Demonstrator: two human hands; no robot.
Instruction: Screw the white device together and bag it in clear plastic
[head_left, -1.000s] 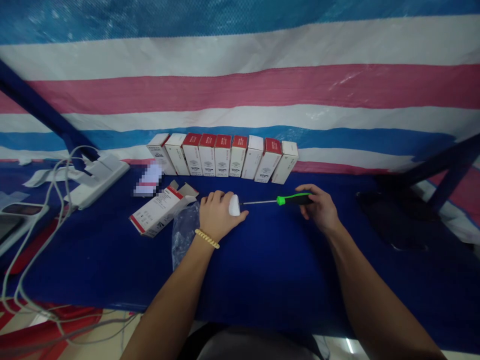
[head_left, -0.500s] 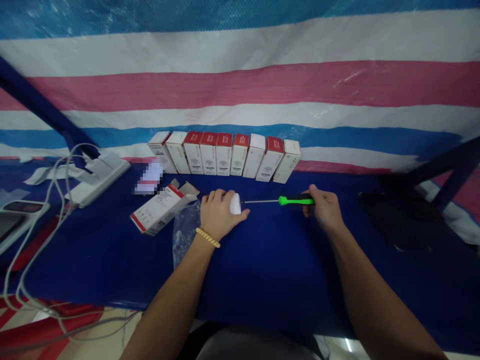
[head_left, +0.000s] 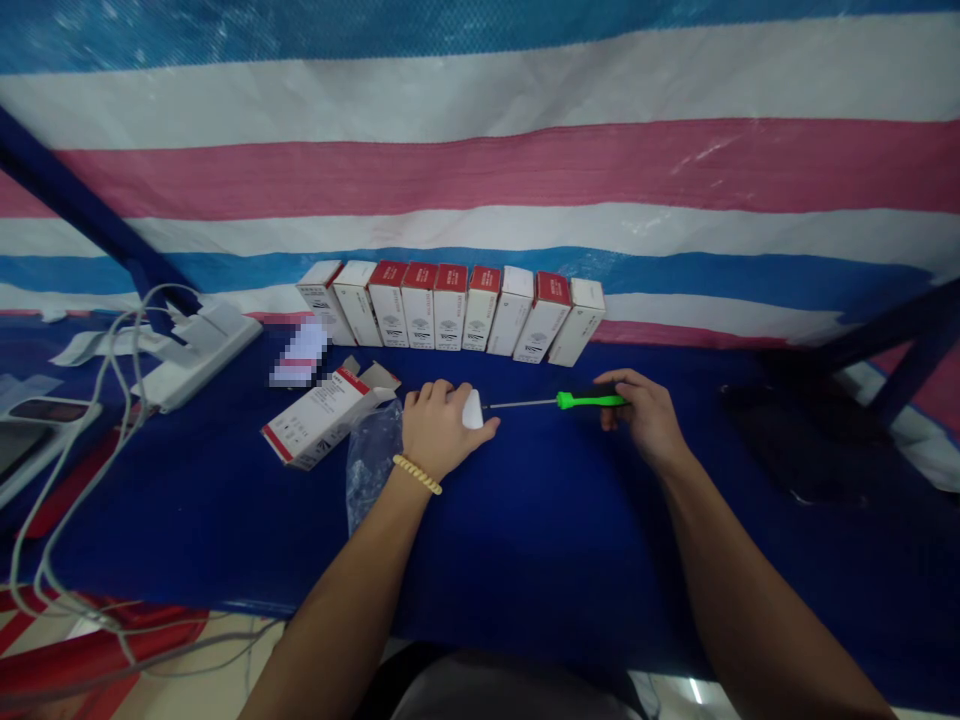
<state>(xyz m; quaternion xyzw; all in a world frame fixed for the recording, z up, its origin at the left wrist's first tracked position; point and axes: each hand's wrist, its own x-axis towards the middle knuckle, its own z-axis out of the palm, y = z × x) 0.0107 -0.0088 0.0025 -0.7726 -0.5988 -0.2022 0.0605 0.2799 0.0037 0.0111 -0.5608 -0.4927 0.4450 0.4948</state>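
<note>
My left hand (head_left: 437, 430) is closed around a small white device (head_left: 472, 409) and presses it on the blue table cover (head_left: 525, 530). My right hand (head_left: 643, 415) grips the green and black handle of a screwdriver (head_left: 577, 401). Its thin shaft lies level and points left, with the tip at the white device. A beaded bracelet sits on my left wrist.
A row of several red and white boxes (head_left: 450, 308) stands against the striped tarp. An open box (head_left: 319, 418) and a clear plastic bag (head_left: 369, 462) lie left of my left hand. A white power strip (head_left: 196, 352) with cables is at far left. A dark object (head_left: 802, 445) lies at right.
My right hand has shifted its fingers on the screwdriver handle, as in turning it. The left hand and the white device stay in place.
</note>
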